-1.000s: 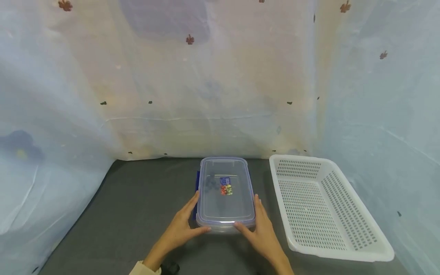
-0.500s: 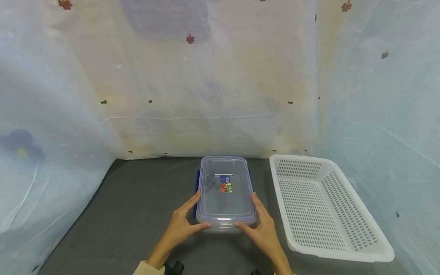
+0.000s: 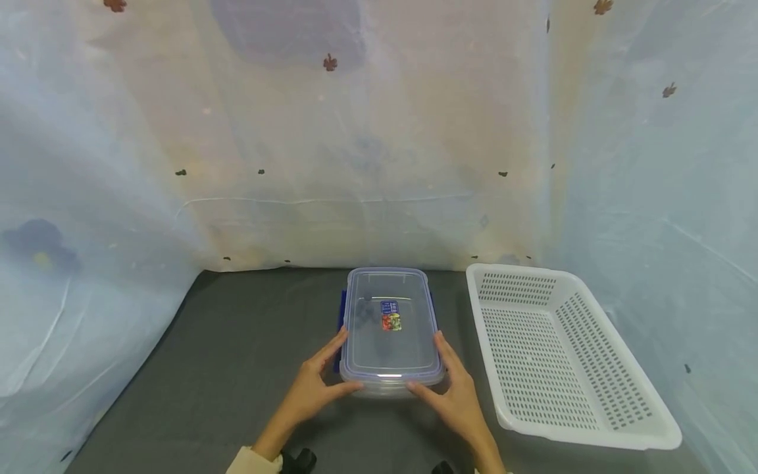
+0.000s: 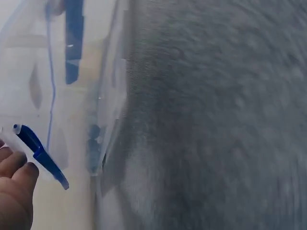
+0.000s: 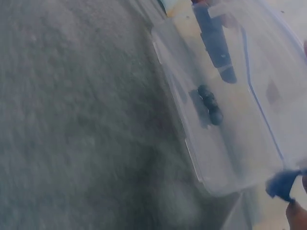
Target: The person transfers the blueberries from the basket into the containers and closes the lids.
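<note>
A clear plastic food container (image 3: pixel 391 352) with a lid and blue clips sits on the dark grey table, a small fruit-picture label on its lid. My left hand (image 3: pixel 309 390) holds its near left corner, thumb along the front and fingers against the left side. At the near right corner my right hand (image 3: pixel 458 398) grips in the mirrored way. A blue clip (image 4: pixel 45 160) sticks outward beside my left fingers in the left wrist view. Close to my right fingers, another blue clip (image 5: pixel 282 184) angles out from the wall. Through the clear walls no contents show.
To the right stands a white perforated plastic basket (image 3: pixel 535 352), with a narrow strip of table between it and the container. Pale patterned sheeting (image 3: pixel 379 151) hangs along the back and both sides of the dark grey table (image 3: pixel 237 342).
My right fingertips have drawn back slightly along the container's side and bent a little. Both hands stay at the near corners, and the head view has shifted slightly.
</note>
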### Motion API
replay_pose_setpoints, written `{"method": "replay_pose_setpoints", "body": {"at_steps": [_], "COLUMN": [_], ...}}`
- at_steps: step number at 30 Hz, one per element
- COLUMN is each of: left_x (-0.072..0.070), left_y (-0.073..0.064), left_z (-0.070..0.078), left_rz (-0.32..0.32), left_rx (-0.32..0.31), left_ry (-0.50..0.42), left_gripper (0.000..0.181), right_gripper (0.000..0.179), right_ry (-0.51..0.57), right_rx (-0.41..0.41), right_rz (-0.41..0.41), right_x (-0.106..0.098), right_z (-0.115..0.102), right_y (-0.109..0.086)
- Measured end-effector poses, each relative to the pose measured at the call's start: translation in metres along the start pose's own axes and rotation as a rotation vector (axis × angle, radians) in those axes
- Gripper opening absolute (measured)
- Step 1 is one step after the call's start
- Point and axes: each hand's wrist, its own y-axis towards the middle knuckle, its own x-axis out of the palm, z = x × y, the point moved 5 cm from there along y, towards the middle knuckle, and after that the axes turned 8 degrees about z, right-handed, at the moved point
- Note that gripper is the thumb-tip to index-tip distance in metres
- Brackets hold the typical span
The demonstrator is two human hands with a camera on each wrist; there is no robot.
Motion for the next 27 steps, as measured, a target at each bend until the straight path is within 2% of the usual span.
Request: {"method": "replay_pose_setpoints", "body": {"at_steps": [2, 4, 6, 8, 10, 12, 15, 18, 21, 24, 27], "left_x": [-0.001, -0.002, -0.002, 0.000, 0.003, 0.008, 0.014, 0.017, 0.015, 0.011, 0.008], "left_y": [0.002, 0.005, 0.006, 0.007, 0.007, 0.007, 0.009, 0.011, 0.012, 0.014, 0.017], "left_z": [-0.004, -0.009, -0.015, -0.021, -0.025, -0.028, -0.030, -0.031, -0.030, -0.028, -0.025], "left_rz": [0.021, 0.061, 0.103, 0.130, 0.138, 0.153, 0.192, 0.231, 0.297, 0.364, 0.398], "left_rx": [-0.094, -0.202, -0.313, -0.418, -0.495, -0.539, -0.561, -0.549, -0.525, -0.485, -0.435], "left_ry": [-0.120, -0.193, -0.216, -0.213, -0.246, -0.335, -0.486, -0.571, -0.561, -0.493, -0.415], "left_gripper": [0.074, 0.068, 0.070, 0.076, 0.079, 0.073, 0.059, 0.052, 0.058, 0.066, 0.065], "right_gripper": [0.084, 0.075, 0.069, 0.070, 0.073, 0.071, 0.064, 0.060, 0.063, 0.065, 0.063], "right_ry": [0.100, 0.196, 0.304, 0.419, 0.526, 0.638, 0.716, 0.759, 0.777, 0.757, 0.708], "right_rx": [0.078, 0.204, 0.356, 0.493, 0.597, 0.666, 0.691, 0.686, 0.667, 0.628, 0.578], "right_rz": [-0.001, 0.014, 0.028, 0.018, -0.018, -0.047, -0.055, -0.018, 0.053, 0.129, 0.154], "right_x": [-0.001, -0.001, 0.000, 0.004, 0.009, 0.013, 0.017, 0.018, 0.017, 0.015, 0.014], "right_z": [0.004, 0.010, 0.017, 0.022, 0.025, 0.028, 0.029, 0.028, 0.028, 0.027, 0.025], "right_y": [0.002, 0.004, 0.006, 0.007, 0.007, 0.007, 0.010, 0.014, 0.017, 0.019, 0.021]}}
